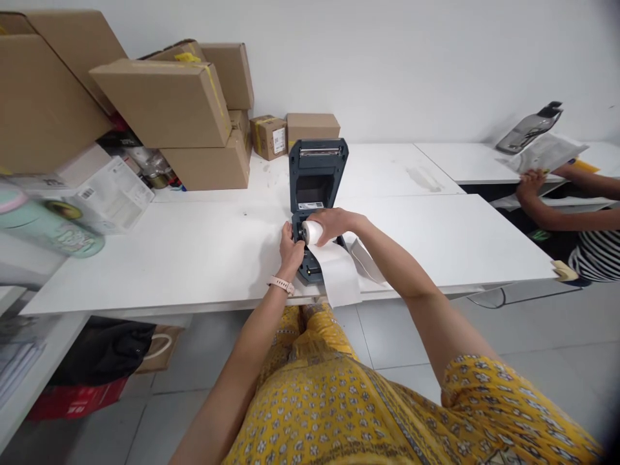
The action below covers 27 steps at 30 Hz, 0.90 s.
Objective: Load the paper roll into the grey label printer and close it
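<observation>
A dark grey label printer (pixel 317 184) stands on the white desk in front of me, its lid raised toward the wall. My right hand (pixel 330 225) wraps round a white paper roll (pixel 314 233) at the printer's bay. From the roll a loose strip of paper (pixel 339 278) runs down over the desk's front edge. My left hand (pixel 291 250) is at the printer's left side, fingers bent against the casing near the roll's end. What its fingertips hold there is partly hidden. Right of the printer lies a curled piece of white paper (pixel 367 261).
Cardboard boxes (pixel 165 103) are stacked at the back left, with two smaller boxes (pixel 312 126) behind the printer. A mint bottle (pixel 53 223) stands at far left. At right, a co-worker's hand (pixel 531 184) holds a plastic packet (pixel 545 154) near a grey bottle (pixel 527 129).
</observation>
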Tool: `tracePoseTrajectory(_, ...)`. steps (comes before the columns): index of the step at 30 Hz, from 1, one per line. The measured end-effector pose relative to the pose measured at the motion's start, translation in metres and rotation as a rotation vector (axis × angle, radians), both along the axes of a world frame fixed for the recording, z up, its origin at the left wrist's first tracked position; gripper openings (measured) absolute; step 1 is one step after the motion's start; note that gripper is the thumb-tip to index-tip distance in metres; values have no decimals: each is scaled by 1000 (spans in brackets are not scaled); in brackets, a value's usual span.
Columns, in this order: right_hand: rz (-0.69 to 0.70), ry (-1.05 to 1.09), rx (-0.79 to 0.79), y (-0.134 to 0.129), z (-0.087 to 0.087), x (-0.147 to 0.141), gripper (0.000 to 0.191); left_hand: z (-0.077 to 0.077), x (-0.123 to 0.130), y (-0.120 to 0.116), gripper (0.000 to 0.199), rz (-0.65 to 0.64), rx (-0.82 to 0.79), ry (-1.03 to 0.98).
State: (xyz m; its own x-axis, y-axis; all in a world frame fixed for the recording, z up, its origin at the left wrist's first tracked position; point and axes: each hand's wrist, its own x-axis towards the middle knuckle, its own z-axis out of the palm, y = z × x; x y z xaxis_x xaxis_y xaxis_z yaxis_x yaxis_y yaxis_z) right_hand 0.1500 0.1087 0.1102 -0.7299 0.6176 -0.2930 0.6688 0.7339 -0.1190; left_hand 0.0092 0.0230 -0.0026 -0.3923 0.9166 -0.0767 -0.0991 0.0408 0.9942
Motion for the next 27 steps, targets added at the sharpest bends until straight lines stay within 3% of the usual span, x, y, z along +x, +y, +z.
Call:
tracePoseTrajectory(9,46,-9,1,1,-34,-4,88,-5,-1,-1,98,-8,-3,65)
tracePoseTrajectory(13,43,199,150,-28,-60,10,76,-12,-2,2,98,-1,17,65)
tracePoseTrajectory(16,91,422,122,-51,-62,30,61,-18,-3,4,95,-1,40,61)
tracePoseTrajectory(19,47,786,99,-45,-31,47,56,-22,-4,6,91,1,66,70)
tracePoseTrajectory(22,-197,1151,377,-2,19,50,63,-21,-6,6,88,2,75,86)
tracePoseTrajectory(24,-266,1197,450,38,49,42,75,-20,-6,5,86,-3,90,84)
tracePoseTrajectory(27,-285,1148,334,83,71,24,90,-17,-6,4,85,-10,118,76)
